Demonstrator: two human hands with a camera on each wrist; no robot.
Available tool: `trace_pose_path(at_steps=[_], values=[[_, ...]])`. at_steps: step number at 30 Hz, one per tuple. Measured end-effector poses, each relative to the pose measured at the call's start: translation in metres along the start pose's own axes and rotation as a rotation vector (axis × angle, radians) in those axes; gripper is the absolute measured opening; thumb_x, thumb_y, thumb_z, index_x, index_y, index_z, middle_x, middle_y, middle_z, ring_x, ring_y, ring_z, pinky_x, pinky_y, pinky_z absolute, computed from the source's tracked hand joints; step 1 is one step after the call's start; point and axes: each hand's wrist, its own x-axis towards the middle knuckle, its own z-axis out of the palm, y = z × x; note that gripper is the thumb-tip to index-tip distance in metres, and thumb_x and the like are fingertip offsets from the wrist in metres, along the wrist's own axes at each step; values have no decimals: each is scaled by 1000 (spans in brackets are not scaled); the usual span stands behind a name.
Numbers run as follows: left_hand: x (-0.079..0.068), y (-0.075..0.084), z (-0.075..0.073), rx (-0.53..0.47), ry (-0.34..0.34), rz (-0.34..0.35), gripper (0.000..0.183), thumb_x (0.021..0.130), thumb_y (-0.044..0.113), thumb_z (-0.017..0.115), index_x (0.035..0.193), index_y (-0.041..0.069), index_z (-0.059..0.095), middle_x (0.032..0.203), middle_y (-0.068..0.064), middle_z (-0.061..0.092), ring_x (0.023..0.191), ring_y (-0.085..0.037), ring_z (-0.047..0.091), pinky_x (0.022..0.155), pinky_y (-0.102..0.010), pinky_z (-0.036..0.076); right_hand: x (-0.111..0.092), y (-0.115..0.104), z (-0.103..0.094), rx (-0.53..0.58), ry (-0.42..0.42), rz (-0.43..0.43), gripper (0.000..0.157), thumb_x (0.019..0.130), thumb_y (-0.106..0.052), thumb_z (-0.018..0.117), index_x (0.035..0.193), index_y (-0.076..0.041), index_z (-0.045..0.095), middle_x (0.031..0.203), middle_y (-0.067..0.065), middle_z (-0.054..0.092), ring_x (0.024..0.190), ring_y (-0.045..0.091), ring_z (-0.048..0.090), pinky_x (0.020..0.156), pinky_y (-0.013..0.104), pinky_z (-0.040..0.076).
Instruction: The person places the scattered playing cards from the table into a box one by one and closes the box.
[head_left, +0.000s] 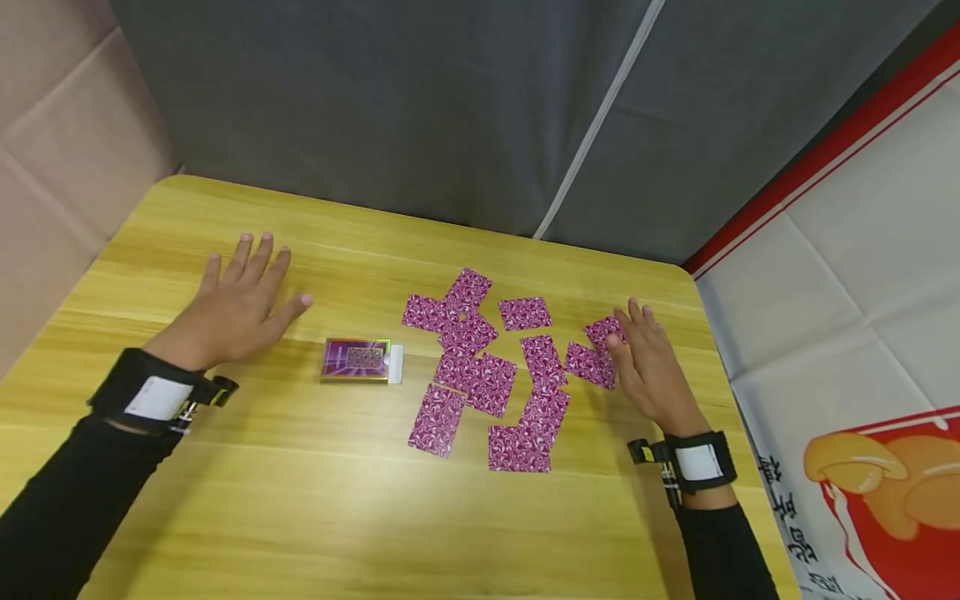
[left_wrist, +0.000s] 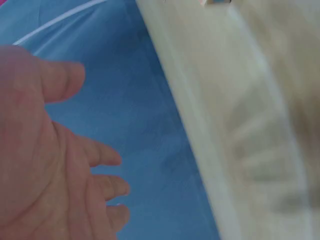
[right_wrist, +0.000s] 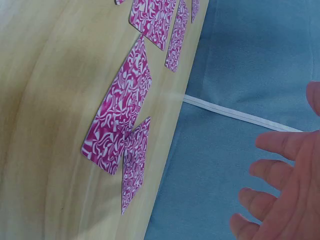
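Observation:
My left hand [head_left: 238, 312] is spread over the left part of the table, palm down and holding nothing. To its right lies a purple card box [head_left: 357, 361] with a white flap out at its right end. Several playing cards with pink and white swirled backs [head_left: 491, 383] are scattered face down across the middle, some overlapping. Over the right side hovers my right hand [head_left: 651, 367], its fingers straight and nothing held. It overlaps the two rightmost cards [head_left: 590, 365] in the head view; the right wrist view shows its fingers [right_wrist: 280, 172] apart from the cards.
The yellow wood-grain table [head_left: 300, 500] has a grey curtain [head_left: 375, 108] with a pale strip behind its far edge. A white and red printed panel [head_left: 847, 275] stands along the right side, and a beige wall [head_left: 60, 150] is on the left.

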Motion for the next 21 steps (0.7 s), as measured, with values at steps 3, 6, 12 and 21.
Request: trace_pose_path(at_steps=[3,6,12,21], values=[[2,4,9,-10,-26,10,82,100,54,26,153,-7,9,159,-30,-13,141,-40,-24,109,-77,-6,-1,1,2,-2,-6,2,59,104,-36,35,150,0,32,160,26,17,147,37,6,116,69,10],[3,8,17,-13,-39,20,82,100,55,28,152,-7,13,159,-31,-9,142,-40,-23,110,-76,-4,-2,2,3,-2,-5,-1,58,104,-35,36,150,0,33,159,27,18,146,39,7,115,69,10],[4,20,36,-27,-72,60,79,99,55,31,152,-4,21,159,-33,4,143,-46,-12,112,-75,1,-5,4,6,3,-6,-3,58,103,-35,37,148,2,35,158,29,20,146,40,9,114,70,12],[2,37,58,-125,-47,192,78,93,58,47,143,-2,44,156,-33,23,144,-47,5,115,-69,13,-7,6,9,4,-27,11,57,104,-34,35,150,-1,32,158,29,22,145,41,8,115,69,12]])
